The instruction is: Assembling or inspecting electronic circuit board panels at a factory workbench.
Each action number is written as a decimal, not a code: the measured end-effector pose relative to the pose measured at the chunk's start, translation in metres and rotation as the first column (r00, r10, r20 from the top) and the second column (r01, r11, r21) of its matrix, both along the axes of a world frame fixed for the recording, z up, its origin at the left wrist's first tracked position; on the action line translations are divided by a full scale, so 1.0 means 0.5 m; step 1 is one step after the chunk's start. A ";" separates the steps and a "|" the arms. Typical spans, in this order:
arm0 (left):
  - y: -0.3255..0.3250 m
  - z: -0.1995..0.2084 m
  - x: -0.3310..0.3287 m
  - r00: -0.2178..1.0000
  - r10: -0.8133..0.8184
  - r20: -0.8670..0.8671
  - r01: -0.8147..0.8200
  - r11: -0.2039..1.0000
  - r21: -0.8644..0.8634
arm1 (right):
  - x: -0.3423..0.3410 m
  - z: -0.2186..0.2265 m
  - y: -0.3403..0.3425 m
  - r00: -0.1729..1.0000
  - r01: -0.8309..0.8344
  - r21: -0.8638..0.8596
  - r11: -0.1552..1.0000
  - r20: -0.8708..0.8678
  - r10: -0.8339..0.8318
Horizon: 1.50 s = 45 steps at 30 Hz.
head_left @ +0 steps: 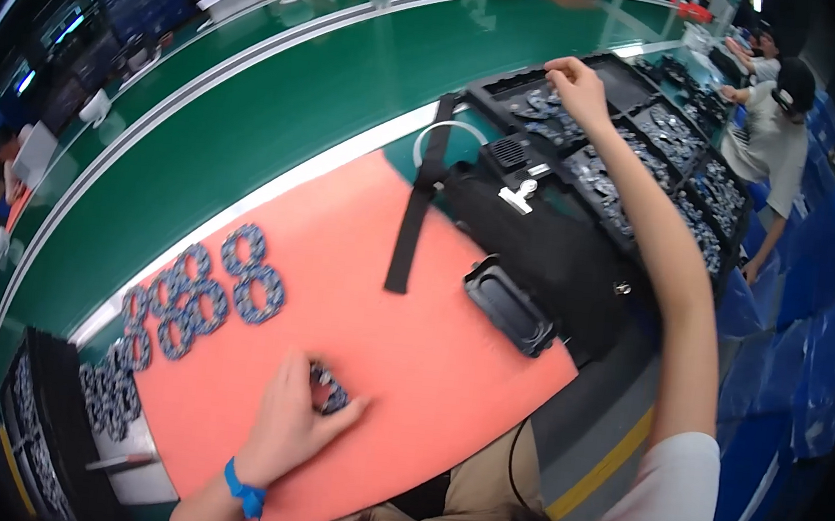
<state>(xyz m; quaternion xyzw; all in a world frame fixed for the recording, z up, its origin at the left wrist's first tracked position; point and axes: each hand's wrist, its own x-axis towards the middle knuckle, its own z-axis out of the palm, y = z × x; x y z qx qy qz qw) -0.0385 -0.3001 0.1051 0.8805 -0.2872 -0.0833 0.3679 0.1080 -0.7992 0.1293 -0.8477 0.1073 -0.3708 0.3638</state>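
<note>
On the orange mat (418, 361), my left hand (291, 424), with a blue band at the wrist, curls its thumb and fingers around a small dark blue-and-silver ring-shaped part (332, 393). My right hand (582, 94) reaches far out to the right, over the back of a black divided tray (628, 80). Its fingers are bent together near a compartment of small dark parts (542, 112); whatever lies between the fingertips is too small to make out. Left of centre, several figure-eight-shaped parts (259, 290) of the same speckled blue lie in a row on the mat.
A black bag (531, 231) with a silver clip, a black strap (409, 240) and a dark oblong case (509, 304) lie between mat and tray. Another black tray (45, 426) stands at the left, beside a pen-like tool (122, 462). A co-worker (776, 134) is at the right.
</note>
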 end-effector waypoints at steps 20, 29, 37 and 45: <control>-0.002 -0.039 0.022 0.843 -0.054 -0.536 -0.423 0.549 -0.721 | -0.332 -0.035 0.657 0.461 -0.686 0.566 0.457 -0.148 0.875; 0.000 -0.047 0.033 0.793 -0.201 -0.575 -0.393 0.551 -0.736 | -0.328 -0.051 0.661 0.484 -0.773 0.249 0.583 -0.364 0.796; -0.001 -0.036 0.039 0.815 -0.085 -0.574 -0.523 0.321 -0.790 | -0.271 -0.026 0.639 0.408 -0.781 0.228 0.581 -0.517 0.753; 0.009 -0.035 0.021 0.902 -0.165 -0.399 -0.214 0.632 -0.745 | -0.185 0.026 0.462 0.841 -0.508 0.252 0.824 -0.061 0.537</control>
